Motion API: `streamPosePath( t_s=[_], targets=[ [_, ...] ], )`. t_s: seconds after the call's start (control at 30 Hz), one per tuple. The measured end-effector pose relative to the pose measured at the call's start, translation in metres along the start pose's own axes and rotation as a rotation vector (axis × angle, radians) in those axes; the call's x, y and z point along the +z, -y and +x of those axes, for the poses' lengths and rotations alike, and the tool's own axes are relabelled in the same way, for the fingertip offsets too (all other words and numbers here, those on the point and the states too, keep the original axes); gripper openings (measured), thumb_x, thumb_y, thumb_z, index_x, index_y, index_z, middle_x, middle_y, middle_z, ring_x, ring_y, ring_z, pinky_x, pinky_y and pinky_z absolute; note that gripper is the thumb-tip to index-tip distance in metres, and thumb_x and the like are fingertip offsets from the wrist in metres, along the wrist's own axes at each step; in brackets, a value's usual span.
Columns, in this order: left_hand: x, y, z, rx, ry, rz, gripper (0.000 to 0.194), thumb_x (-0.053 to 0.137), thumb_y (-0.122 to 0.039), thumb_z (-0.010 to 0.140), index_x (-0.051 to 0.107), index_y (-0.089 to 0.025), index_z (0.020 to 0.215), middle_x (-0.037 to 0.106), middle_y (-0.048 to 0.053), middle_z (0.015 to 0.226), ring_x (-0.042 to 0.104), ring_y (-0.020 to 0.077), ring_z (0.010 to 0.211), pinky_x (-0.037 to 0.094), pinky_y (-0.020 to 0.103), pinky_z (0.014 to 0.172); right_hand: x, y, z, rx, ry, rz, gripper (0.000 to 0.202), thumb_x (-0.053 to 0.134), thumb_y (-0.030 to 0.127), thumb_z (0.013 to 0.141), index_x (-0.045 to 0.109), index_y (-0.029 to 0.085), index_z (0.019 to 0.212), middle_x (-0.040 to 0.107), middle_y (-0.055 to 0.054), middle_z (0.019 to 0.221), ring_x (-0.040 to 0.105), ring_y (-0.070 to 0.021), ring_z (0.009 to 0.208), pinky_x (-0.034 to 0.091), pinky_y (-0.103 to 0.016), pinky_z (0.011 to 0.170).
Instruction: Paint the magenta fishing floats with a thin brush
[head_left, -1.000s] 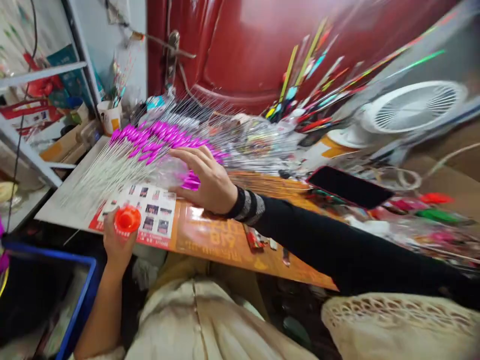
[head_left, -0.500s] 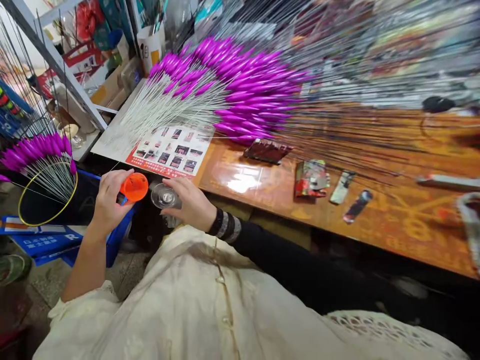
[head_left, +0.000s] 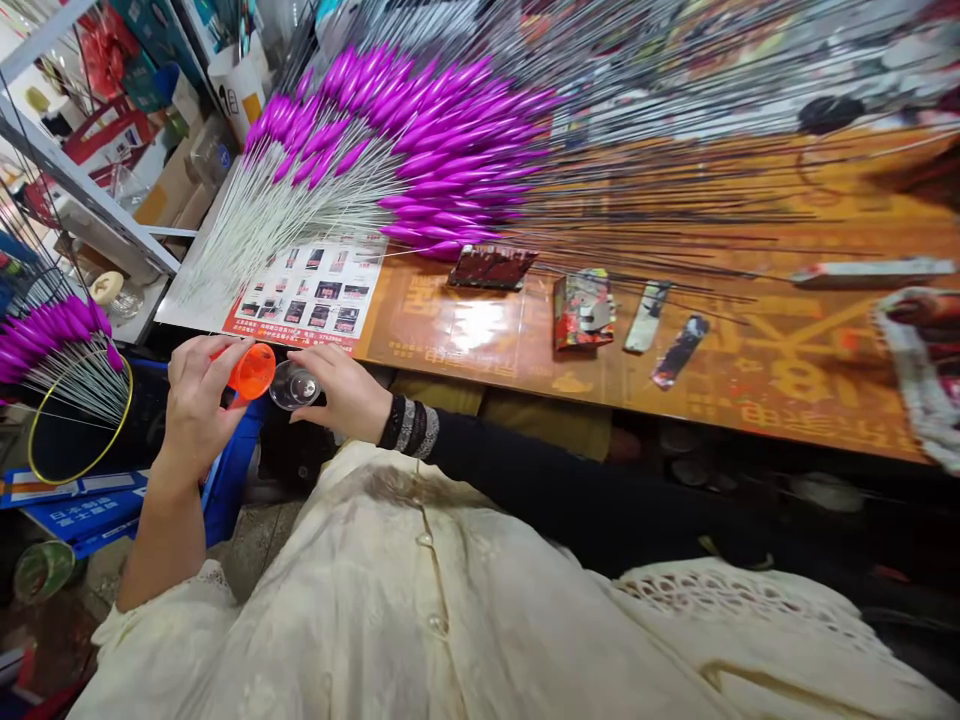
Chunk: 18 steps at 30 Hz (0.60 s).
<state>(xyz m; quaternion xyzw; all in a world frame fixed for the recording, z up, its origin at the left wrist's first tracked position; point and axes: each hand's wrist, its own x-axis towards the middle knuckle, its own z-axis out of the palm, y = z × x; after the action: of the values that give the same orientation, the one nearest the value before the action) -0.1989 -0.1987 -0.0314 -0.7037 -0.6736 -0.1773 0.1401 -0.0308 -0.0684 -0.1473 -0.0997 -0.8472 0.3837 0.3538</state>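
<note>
An orange cup [head_left: 253,371] is in the grip of my left hand [head_left: 196,400], its mouth tipped to the right and toward me. Close against it is a small clear plastic cup [head_left: 294,386], which my right hand [head_left: 346,396] holds with its fingers round the far side. The two rims meet or nearly meet; I cannot tell whether they touch. What lies inside the cups is not clear. Both hands are just off the near edge of the wooden table [head_left: 420,345], by a printed sheet [head_left: 307,295].
Many magenta spindle-shaped pieces on thin rods [head_left: 457,150] lie across the table. More stand in a yellow-rimmed black bucket [head_left: 81,440] at left. A small box [head_left: 585,310], a dark packet [head_left: 491,268] and narrow strips [head_left: 680,352] lie right. A metal shelf frame [head_left: 97,195] rises at left.
The view has swung, so the table's things appear further left and higher. My hands have brought the two cups slightly closer together, still holding them.
</note>
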Motion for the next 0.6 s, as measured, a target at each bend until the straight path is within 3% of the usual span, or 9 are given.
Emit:
streamPosePath(
  t_s=[0.6],
  targets=[
    [0.0,-0.012,0.009,0.017,0.003,0.014,0.049,0.067,-0.027,0.089,0.06,-0.026,0.137,0.064,0.011,0.129,0.056,0.0297,0.125,0.043,0.049,0.111,-0.005,0.0,-0.007,0.01,-0.007,0.03,0.081,0.092,0.033,0.071,0.053,0.02,0.141,0.062,-0.017,0.13,0.059,-0.0339,0.125,0.051,-0.057,0.108]
  ],
)
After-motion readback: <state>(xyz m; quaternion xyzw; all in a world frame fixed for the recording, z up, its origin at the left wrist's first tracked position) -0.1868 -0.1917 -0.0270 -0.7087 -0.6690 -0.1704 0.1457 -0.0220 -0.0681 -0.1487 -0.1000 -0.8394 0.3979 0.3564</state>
